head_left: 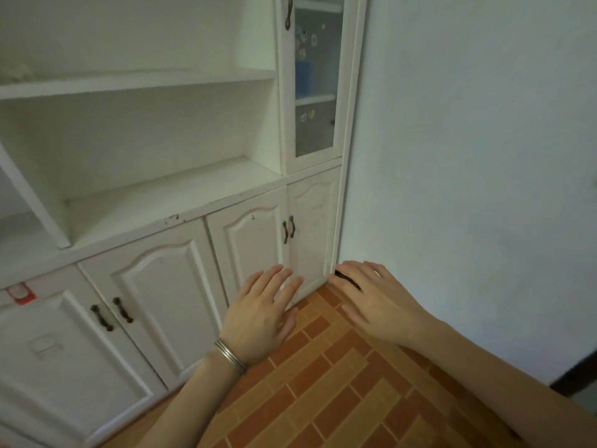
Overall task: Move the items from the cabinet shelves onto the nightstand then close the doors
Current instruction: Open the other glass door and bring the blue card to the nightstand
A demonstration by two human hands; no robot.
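A white cabinet fills the left and middle of the head view, with bare open shelves above and closed lower doors. My left hand, fingers spread and a metal bangle on the wrist, is held flat near the bottom of the lower right pair of doors. My right hand hovers open beside the cabinet's bottom right corner, a dark band showing on one finger. Neither hand holds anything. A closed glass door at the upper right shows a blue object and small trinkets behind it. No nightstand is in view.
A pale wall runs along the right of the cabinet. The floor is brick-patterned orange tile. A red and white sticker sits on the far-left lower door. Something dark shows at the right edge.
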